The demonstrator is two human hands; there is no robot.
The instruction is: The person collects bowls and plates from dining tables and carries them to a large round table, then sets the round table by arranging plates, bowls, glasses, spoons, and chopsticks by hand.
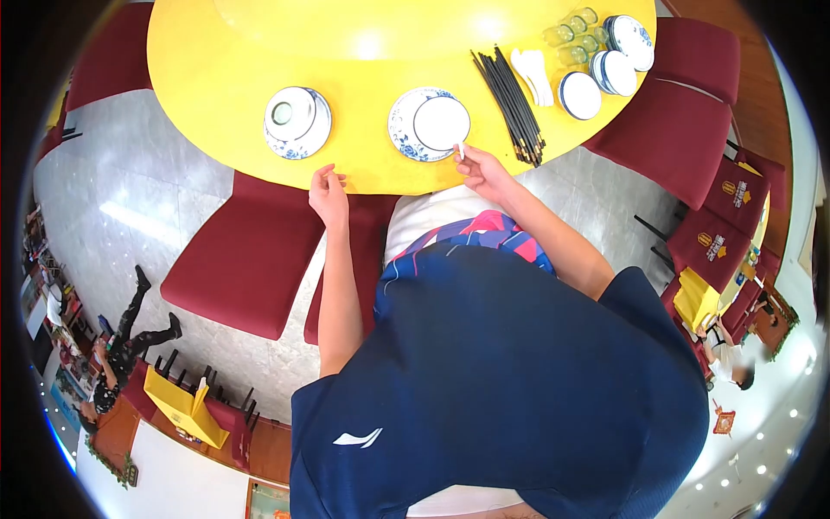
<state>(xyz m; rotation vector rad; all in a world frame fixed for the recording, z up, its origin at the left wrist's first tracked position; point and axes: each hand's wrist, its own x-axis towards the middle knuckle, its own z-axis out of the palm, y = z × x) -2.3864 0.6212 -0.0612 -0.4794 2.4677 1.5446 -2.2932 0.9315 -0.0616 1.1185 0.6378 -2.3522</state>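
Observation:
My right hand (484, 173) pinches a white spoon (461, 150) at the lower right rim of a white bowl (442, 124), which sits on a blue-patterned plate (405, 130). My left hand (328, 192) hangs at the table's front edge with its fingers curled and partly apart, and nothing shows in it. Just beyond it, another blue-patterned plate (314, 147) carries a bowl with a greenish glass (282, 113). Right of the near bowl lie a bunch of black chopsticks (512, 108) and a stack of white spoons (533, 74) on the yellow table (363, 86).
Stacked bowls (579, 95), stacked plates (634, 43) and several glasses (572, 30) stand at the table's right. Dark red chairs (246, 255) surround the table. Two people are in the background, one at the lower left (111, 372) and one at the far right (726, 359).

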